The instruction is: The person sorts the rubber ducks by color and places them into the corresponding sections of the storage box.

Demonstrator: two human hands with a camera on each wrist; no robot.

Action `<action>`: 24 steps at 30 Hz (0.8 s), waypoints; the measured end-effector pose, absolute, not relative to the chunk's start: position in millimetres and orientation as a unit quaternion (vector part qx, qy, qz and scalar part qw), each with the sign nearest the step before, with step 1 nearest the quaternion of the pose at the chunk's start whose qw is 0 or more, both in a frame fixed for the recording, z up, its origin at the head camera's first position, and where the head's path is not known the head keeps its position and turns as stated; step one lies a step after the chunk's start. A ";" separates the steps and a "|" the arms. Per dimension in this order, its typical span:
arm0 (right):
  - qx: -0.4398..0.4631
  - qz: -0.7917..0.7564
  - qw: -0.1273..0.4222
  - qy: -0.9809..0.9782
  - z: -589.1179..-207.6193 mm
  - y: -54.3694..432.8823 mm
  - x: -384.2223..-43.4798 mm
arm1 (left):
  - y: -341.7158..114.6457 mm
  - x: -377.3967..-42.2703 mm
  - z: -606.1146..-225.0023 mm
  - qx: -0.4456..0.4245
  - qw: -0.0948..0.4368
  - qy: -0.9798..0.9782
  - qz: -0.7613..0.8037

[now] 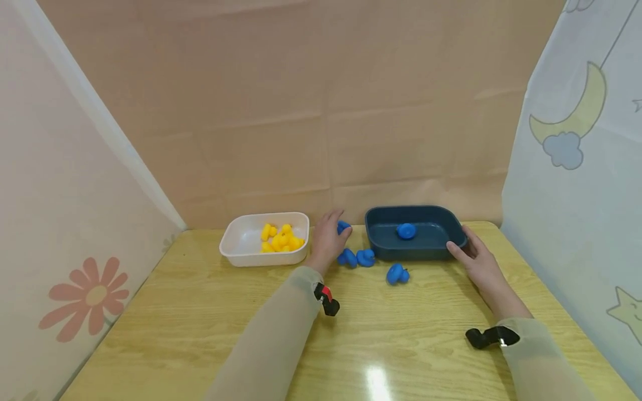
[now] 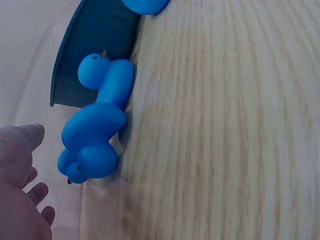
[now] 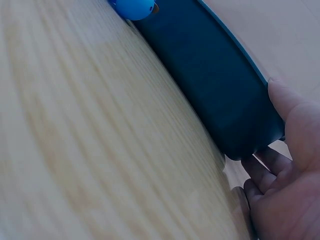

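My left hand [image 1: 328,238] reaches over the table beside a blue toy duck [image 1: 343,226], its thumb and fingers spread apart. In the left wrist view the fingers [image 2: 37,192] are loosely bent and grip nothing. Two more blue ducks [image 1: 365,257] lie touching or nearly so in front of the dark blue tray [image 1: 416,254]. Another blue duck [image 1: 397,274] sits nearer the front, and one blue duck [image 1: 406,231] is inside the tray. At the tray's right end, my right hand [image 1: 481,273] grips it, thumb at the rim and fingers by the lower edge.
A white tray [image 1: 236,259] holding several yellow toy ducks [image 1: 283,240] stands left of my left hand. Behind both trays rises a brown cloth backdrop [image 1: 301,111]. Printed sheets [image 1: 577,223] flank the wooden table [image 1: 200,323].
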State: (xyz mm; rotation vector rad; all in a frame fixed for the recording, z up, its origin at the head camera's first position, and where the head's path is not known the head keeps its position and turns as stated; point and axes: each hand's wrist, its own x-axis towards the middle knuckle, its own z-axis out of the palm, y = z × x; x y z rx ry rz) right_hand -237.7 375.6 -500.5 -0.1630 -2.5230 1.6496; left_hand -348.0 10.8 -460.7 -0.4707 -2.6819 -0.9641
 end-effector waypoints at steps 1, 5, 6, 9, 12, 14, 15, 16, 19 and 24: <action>-0.054 0.544 0.061 -0.835 -500.5 375.5 -237.2 | 9.9 -348.6 -462.5 -0.161 0.123 -0.920 -0.335; -0.051 0.544 0.060 -0.835 -501.2 375.1 -235.2 | 7.0 -350.5 -470.8 -0.151 0.116 -0.921 -0.340; -0.050 0.544 0.060 -0.835 -501.3 375.0 -234.5 | 6.5 -350.5 -472.2 -0.146 0.113 -0.923 -0.339; -0.048 0.545 0.061 -0.835 -502.1 374.5 -233.0 | 5.8 -349.9 -473.5 -0.131 0.106 -0.927 -0.335; -0.047 0.544 0.063 -0.836 -502.3 375.1 -231.3 | 6.0 -352.2 -475.4 -0.129 0.105 -0.928 -0.332; -0.048 0.542 0.063 -0.837 -502.7 375.6 -229.7 | 5.9 -354.7 -478.2 -0.129 0.100 -0.929 -0.332; -0.048 0.543 0.062 -0.836 -503.0 375.7 -228.8 | 5.6 -356.1 -480.0 -0.129 0.097 -0.929 -0.333; -0.048 0.543 0.061 -0.836 -503.2 375.7 -227.9 | 5.5 -357.6 -482.0 -0.127 0.095 -0.929 -0.333; -0.049 0.546 0.056 -0.835 -503.6 375.0 -226.1 | 3.8 -361.1 -487.2 -0.124 0.088 -0.929 -0.338; -0.044 0.545 0.060 -0.835 -503.5 375.2 -223.7 | 3.1 -363.3 -494.8 -0.128 0.099 -0.928 -0.336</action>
